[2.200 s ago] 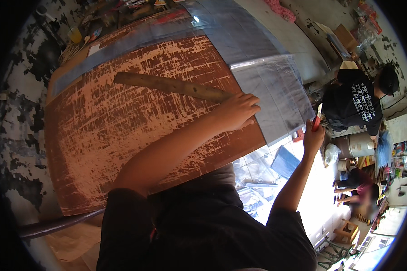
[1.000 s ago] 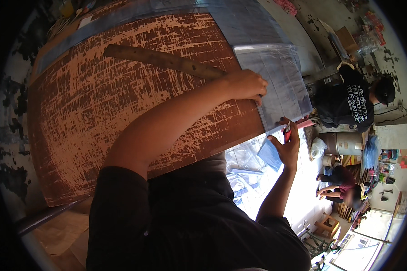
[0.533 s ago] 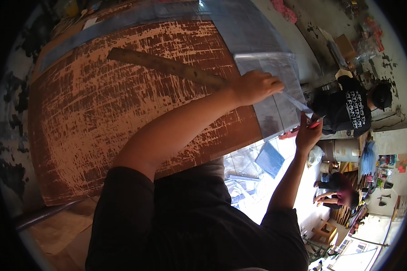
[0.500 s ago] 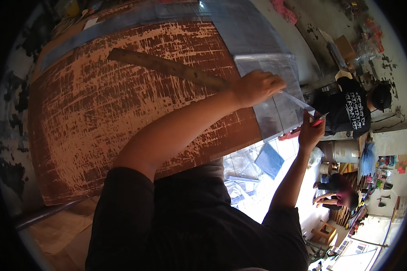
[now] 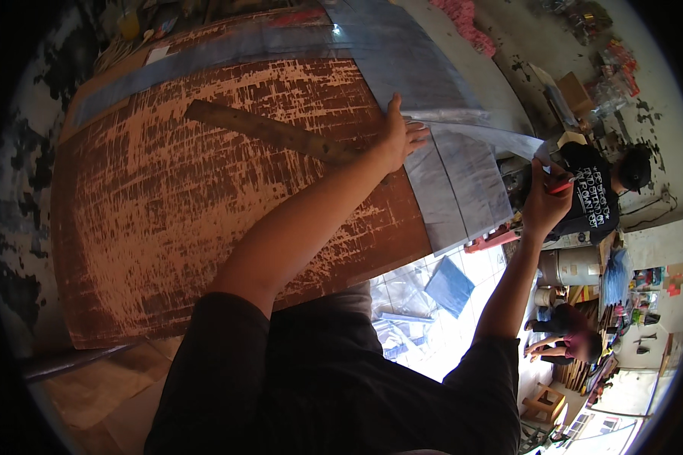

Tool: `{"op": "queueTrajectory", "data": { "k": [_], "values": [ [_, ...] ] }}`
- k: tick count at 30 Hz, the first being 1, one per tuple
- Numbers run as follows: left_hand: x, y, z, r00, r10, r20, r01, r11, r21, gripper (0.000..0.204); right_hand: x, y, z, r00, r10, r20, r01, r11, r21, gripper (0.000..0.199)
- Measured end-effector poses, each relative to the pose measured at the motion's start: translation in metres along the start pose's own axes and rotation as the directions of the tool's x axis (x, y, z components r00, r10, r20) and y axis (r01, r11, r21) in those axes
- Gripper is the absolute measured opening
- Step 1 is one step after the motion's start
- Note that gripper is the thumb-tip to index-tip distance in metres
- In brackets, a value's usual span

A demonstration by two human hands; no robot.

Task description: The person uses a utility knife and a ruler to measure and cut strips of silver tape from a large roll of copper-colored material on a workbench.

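Observation:
My left hand (image 5: 404, 140) lies open, thumb and fingers spread, at the edge of a stack of clear bluish plastic sheets (image 5: 467, 189) on the table's right end. My right hand (image 5: 546, 203), raised beyond that end, is closed round a small red-handled cutting tool (image 5: 558, 185), its blade hard to make out. It also pinches the end of a plastic strip (image 5: 501, 138), which stretches back toward the sheets near my left hand. A long brown flat strip like a wooden ruler (image 5: 269, 133) lies on the scored board, its near end running behind my left forearm.
The brown, heavily scratched tabletop (image 5: 152, 227) fills the left and middle. More plastic sheeting (image 5: 402, 57) covers its far right. Below its right edge, a blue folded sheet (image 5: 449, 287) and loose plastic lie on bright tiles. Two people (image 5: 588, 189) are at the right, one crouching lower down.
My left hand has opened from a closed grip and moved left onto the sheets. My right hand has risen and moved slightly right, pulling the plastic strip up and away.

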State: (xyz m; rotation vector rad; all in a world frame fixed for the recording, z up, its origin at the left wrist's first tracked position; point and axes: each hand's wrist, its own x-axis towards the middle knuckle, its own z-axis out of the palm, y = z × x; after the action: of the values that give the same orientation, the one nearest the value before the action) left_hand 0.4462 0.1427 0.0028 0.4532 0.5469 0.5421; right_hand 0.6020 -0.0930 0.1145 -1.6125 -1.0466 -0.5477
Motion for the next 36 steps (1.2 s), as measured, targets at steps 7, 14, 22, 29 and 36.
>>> {"op": "queueTrajectory", "data": {
  "k": [7, 14, 22, 29, 36],
  "values": [
    [0.017, -0.023, -0.002, 0.984, 0.175, 0.006, -0.175, 0.976, 0.132, 0.074, -0.019, 0.033, -0.025, 0.987, 0.158, 0.030, -0.157, 0.986, -0.053, 0.021],
    [-0.001, -0.037, 0.007, 0.918, 0.381, 0.109, -0.378, 0.758, 0.532, 0.049, -0.066, 0.075, -0.045, 0.936, 0.346, 0.068, -0.343, 0.938, -0.055, 0.030],
    [-0.020, -0.026, 0.023, 0.890, 0.427, 0.159, -0.442, 0.724, 0.530, 0.060, -0.061, 0.077, -0.042, 0.931, 0.361, 0.061, -0.365, 0.929, 0.069, 0.032],
    [0.004, -0.022, 0.029, 0.941, 0.325, 0.098, -0.339, 0.888, 0.312, 0.067, -0.073, 0.084, -0.059, 0.887, 0.443, 0.131, -0.448, 0.894, 0.016, 0.034],
    [0.043, -0.002, 0.034, 0.994, 0.050, -0.101, -0.054, 0.998, -0.034, 0.050, -0.090, 0.061, -0.072, 0.798, 0.197, 0.570, -0.351, 0.920, 0.173, 0.052]
  ]
}}
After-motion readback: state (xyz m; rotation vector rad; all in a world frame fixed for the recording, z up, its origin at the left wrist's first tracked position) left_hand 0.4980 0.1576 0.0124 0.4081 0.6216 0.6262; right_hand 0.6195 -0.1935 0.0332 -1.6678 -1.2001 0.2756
